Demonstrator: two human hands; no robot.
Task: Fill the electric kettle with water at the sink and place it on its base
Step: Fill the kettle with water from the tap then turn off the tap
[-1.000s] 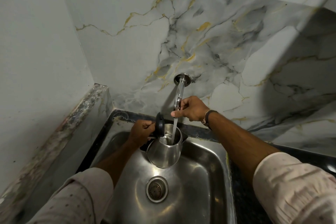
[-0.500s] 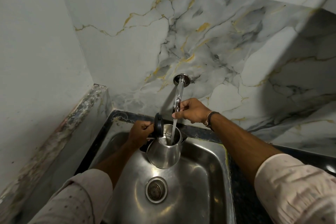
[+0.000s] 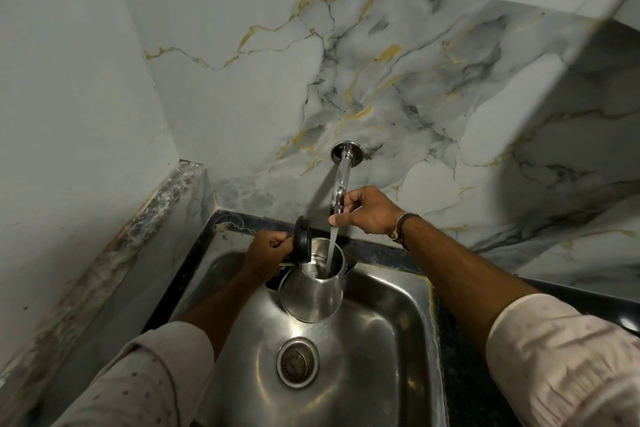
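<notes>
A steel electric kettle (image 3: pixel 311 295) hangs over the steel sink (image 3: pixel 391 329), its black lid (image 3: pixel 302 240) flipped up and open. My left hand (image 3: pixel 266 253) grips the kettle's handle on its left side. A thin stream of water (image 3: pixel 330 250) falls from the wall tap (image 3: pixel 343 173) into the kettle's mouth. My right hand (image 3: pixel 367 211) holds the tap's end, fingers pinched around its lever. The kettle's base is not in view.
The sink drain (image 3: pixel 297 362) lies below the kettle. A dark counter (image 3: pixel 464 378) runs along the sink's right side. A marble wall (image 3: pixel 415 80) stands behind, with a stone ledge (image 3: pixel 131 236) and plain wall on the left.
Almost nothing has moved. Water keeps running into the kettle, and my right hand has shifted slightly on the tap.
</notes>
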